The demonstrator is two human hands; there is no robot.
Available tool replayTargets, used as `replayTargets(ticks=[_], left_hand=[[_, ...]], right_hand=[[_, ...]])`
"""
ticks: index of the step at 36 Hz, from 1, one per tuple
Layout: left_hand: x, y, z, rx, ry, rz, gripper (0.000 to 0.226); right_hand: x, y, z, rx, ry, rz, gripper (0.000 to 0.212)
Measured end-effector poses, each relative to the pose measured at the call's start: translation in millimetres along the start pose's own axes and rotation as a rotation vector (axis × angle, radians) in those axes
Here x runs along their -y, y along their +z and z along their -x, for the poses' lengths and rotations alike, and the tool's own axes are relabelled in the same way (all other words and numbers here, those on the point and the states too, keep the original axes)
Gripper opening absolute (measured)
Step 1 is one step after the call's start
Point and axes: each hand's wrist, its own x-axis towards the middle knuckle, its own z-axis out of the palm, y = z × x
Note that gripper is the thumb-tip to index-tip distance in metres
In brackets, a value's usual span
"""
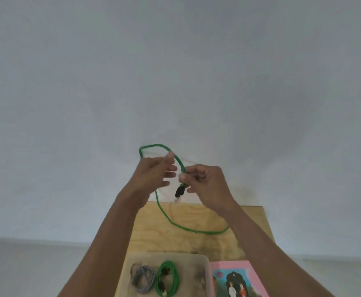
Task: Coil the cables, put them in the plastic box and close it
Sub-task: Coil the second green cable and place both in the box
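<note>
We see a green cable (176, 226) lifted above the far edge of the wooden table (199, 241), held between both raised hands. Its black plug (179, 191) hangs just below the right hand, its long axis near upright, the pale tip pointing down toward the table's far edge. From the plug the cable rises between the hands, arches up and over to the left in a loop above the left hand, then drops behind that hand and sweeps down and rightward over the far part of the table, where it passes behind the right forearm.

The right hand (205, 183) has its fingers curled and pinches the cable just above the plug, thumb side toward us. The left hand (156, 174) is held with fingers fairly straight and spread, the fingertips touching the cable at the top of the arch; we cannot tell whether they pinch it. Both forearms reach up and away from the near edge, converging over the table.

At the near edge sits the clear plastic box (205, 266), open, with a coiled grey cable (142, 277) on its left and a coiled green cable (167, 279) beside it. A pink book (237, 277) lies just right of the box.
</note>
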Motion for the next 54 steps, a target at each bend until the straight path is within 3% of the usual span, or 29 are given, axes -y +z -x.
replayTargets(ticks=[3, 6, 11, 15, 18, 22, 25, 28, 32, 36, 38, 44, 49, 54], left_hand=[[7, 18, 7, 0.093, 0.033, -0.031, 0.044], [2, 26, 6, -0.007, 0.04, -0.001, 0.041], [-10, 26, 2, -0.167, -0.033, 0.13, 0.029], [-22, 23, 1, -0.226, -0.021, 0.29, 0.023], [-35, 25, 8, -0.164, -0.009, 0.387, 0.024], [-52, 36, 17, -0.013, 0.0, 0.531, 0.021], [-65, 48, 23, 0.09, 0.004, 0.617, 0.022], [-76, 56, 26, 0.168, 0.026, 0.64, 0.024], [-84, 54, 26, 0.219, 0.105, 0.662, 0.024], [-88, 44, 17, 0.216, 0.189, 0.727, 0.027], [-89, 40, 10, 0.178, 0.231, 0.705, 0.027], [-91, 23, -15, 0.024, 0.339, 0.495, 0.025], [-83, 14, -30, -0.035, 0.428, 0.237, 0.026], [-73, 14, -36, -0.017, 0.435, 0.145, 0.028]], right_hand=[[9, 0, -7, 0.011, -0.11, 0.227, 0.006], [11, 3, -12, 0.029, -0.209, 0.409, 0.014], [18, 3, -13, 0.085, -0.285, 0.402, 0.017], [17, -3, -23, -0.078, -0.229, 0.286, 0.014], [21, -10, -35, -0.112, -0.191, 0.226, 0.019], [36, -15, -51, 0.142, -0.139, 0.081, 0.042], [46, -16, -58, 0.252, -0.306, 0.19, 0.056], [67, -11, -58, 0.341, -0.421, 0.155, 0.043], [77, -4, -55, 0.341, -0.402, 0.161, 0.036], [74, 8, -53, 0.24, -0.246, 0.082, 0.049], [64, 12, -47, 0.163, -0.258, 0.186, 0.041], [41, 26, -31, 0.125, -0.037, 0.018, 0.023], [40, 27, -22, 0.037, -0.124, 0.138, 0.022], [47, 19, -22, -0.029, -0.22, 0.379, 0.02]])
